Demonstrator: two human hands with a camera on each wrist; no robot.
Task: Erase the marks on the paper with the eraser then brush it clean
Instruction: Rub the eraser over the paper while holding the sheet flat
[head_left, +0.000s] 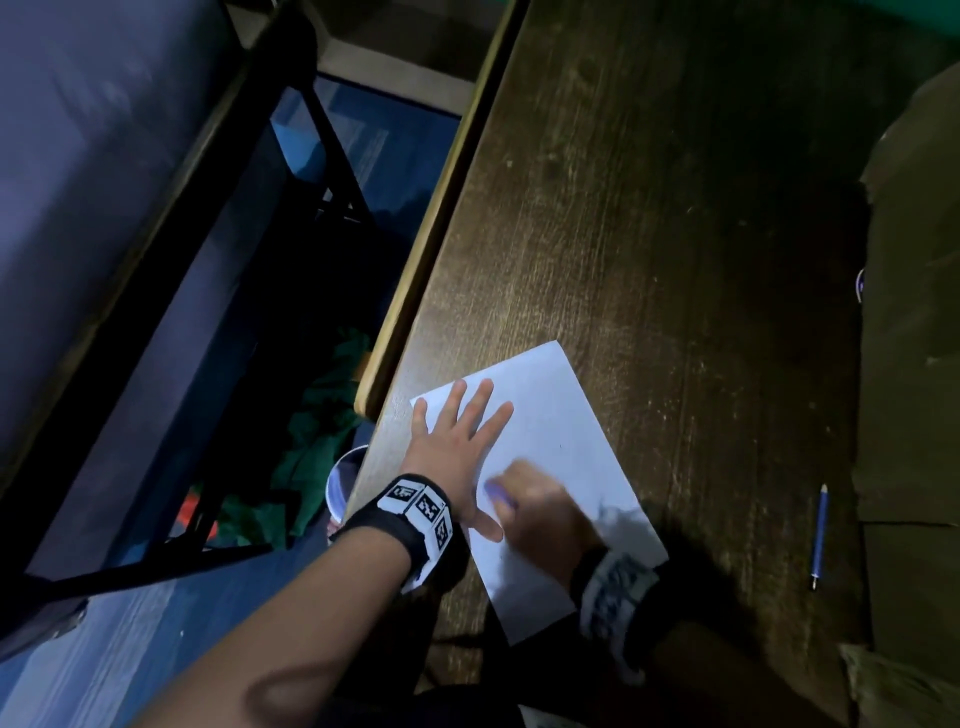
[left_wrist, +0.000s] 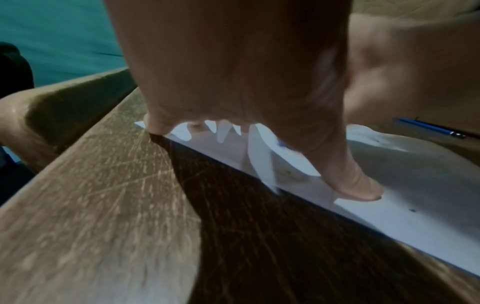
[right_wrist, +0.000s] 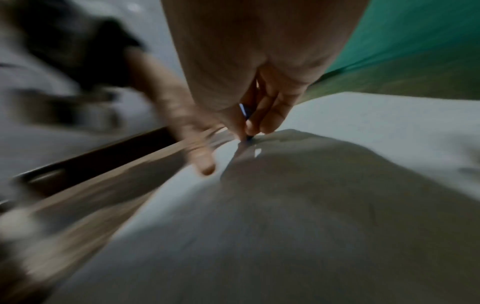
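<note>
A white sheet of paper (head_left: 561, 441) lies on the dark wooden table (head_left: 649, 208) near its left edge. My left hand (head_left: 457, 441) lies flat on the sheet's left part, fingers spread and straight, thumb down on the paper (left_wrist: 415, 185). My right hand (head_left: 535, 499) is blurred just beside the left thumb and pinches a small blue eraser (head_left: 500, 493) against the sheet. In the right wrist view the eraser (right_wrist: 245, 112) shows between thumb and fingers (right_wrist: 272, 115), its tip on the paper (right_wrist: 363, 127). No marks are clear on the sheet.
A blue pencil (head_left: 820, 535) lies on the table to the right of the paper. An olive cloth or cushion (head_left: 914, 312) runs along the right side. Left of the table edge (head_left: 441, 197) are a chair frame (head_left: 208, 208), green fabric and a cup on the floor.
</note>
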